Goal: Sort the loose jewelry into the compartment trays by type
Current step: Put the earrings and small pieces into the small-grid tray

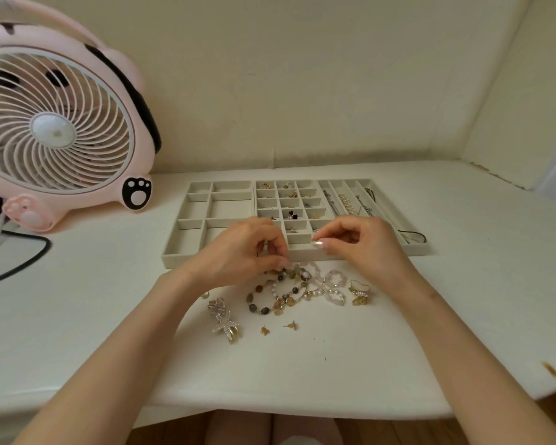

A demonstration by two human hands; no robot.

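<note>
Three grey compartment trays (228,196) stand side by side on the white table; the middle one holds small earrings, the right one (347,200) chains and a pearl strand. Loose beaded bracelets (276,297) lie in a heap in front of them. My left hand (241,252) hovers at the heap's back edge, fingers curled, thumb and fingertips pinching something small I cannot make out. My right hand (360,242) is over the trays' front rim, fingers curled, thumb and forefinger pinched together; what they hold is hidden.
A starfish clip (225,324), two small gold studs (278,328), pale pink bracelets (331,285) and a butterfly clip (360,292) lie loose. A pink fan (55,123) stands at the back left with its black cable (26,261). Walls close the back and right.
</note>
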